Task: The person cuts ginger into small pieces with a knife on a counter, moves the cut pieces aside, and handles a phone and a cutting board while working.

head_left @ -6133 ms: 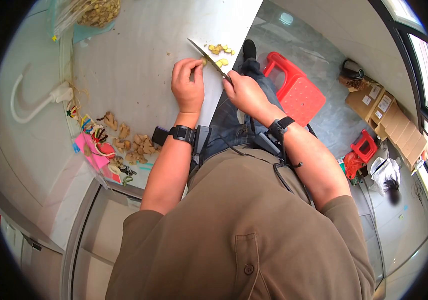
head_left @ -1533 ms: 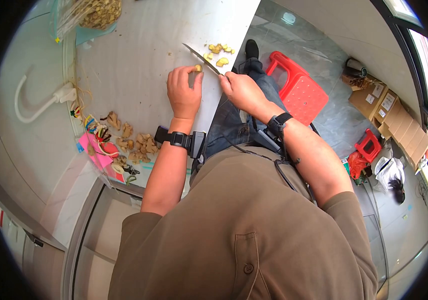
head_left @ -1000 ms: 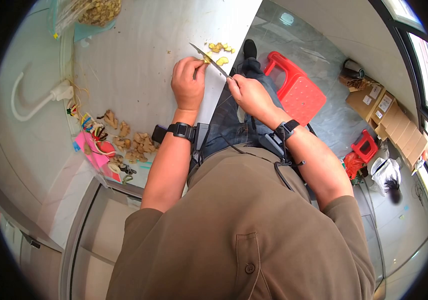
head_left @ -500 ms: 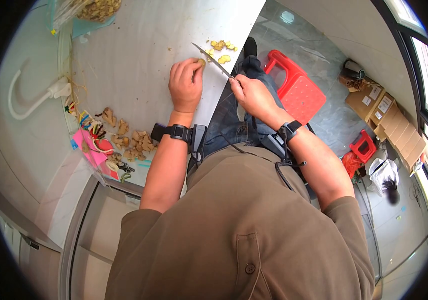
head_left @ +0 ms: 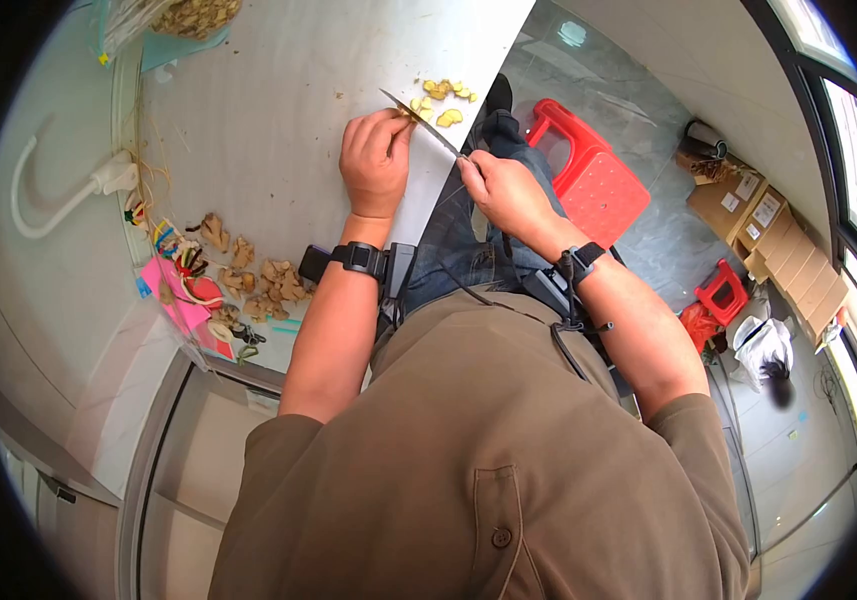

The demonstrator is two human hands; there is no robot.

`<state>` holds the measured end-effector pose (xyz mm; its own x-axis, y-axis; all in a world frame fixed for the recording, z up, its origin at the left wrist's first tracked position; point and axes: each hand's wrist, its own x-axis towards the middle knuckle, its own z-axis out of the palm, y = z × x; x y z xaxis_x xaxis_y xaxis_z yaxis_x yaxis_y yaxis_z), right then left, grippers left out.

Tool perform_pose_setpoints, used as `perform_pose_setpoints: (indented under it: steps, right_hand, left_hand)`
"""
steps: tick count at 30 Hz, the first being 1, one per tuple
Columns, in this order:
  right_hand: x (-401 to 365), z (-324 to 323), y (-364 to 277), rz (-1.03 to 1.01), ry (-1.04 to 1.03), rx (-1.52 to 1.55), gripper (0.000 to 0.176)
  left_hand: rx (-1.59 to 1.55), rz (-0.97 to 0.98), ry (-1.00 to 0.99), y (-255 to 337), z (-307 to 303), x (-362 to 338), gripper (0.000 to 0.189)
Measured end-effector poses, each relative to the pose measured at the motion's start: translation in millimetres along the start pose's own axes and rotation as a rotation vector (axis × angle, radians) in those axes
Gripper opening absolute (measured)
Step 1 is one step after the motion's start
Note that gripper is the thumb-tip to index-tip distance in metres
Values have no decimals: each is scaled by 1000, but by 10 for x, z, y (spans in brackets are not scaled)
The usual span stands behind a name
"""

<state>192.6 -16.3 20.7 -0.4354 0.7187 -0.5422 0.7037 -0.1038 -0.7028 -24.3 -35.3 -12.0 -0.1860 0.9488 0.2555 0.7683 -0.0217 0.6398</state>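
Note:
My right hand point(head_left: 510, 188) is closed round the handle of a knife point(head_left: 426, 124), whose blade points up and left over the white table point(head_left: 258, 130). At the blade's left side, my left hand point(head_left: 374, 160) pinches a piece of ginger point(head_left: 405, 112), mostly hidden by the fingers and the blade. Just beyond the knife lie several yellow ginger slices point(head_left: 445, 90), with one slice point(head_left: 450, 118) nearer the table edge. Whole knobs of ginger point(head_left: 276, 288) sit in a loose pile left of my left forearm.
Coloured cords and a pink sheet point(head_left: 176, 295) lie at the table's left end. A bag of dried slices point(head_left: 198, 18) stands at the far left. On the floor to the right are a red stool point(head_left: 603, 195) and cardboard boxes point(head_left: 768, 225).
The blade has come closer to my left fingertips and now crosses the ginger there. Another pale slice shows beside the blade. Both hands have otherwise barely moved.

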Motion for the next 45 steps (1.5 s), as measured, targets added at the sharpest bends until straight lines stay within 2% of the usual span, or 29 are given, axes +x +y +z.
perform_pose_setpoints:
  steps: [15, 31, 45]
  right_hand:
    - [-8, -31, -14, -48, 44, -190, 37]
    - [2, -48, -103, -26, 13, -228, 37]
    - [242, 142, -206, -44, 94, -181, 41]
  left_hand:
    - [4, 30, 46, 30, 59, 3, 18]
    - [10, 10, 43, 16, 66, -23, 16]
    - [-92, -17, 27, -30, 10, -47, 17]
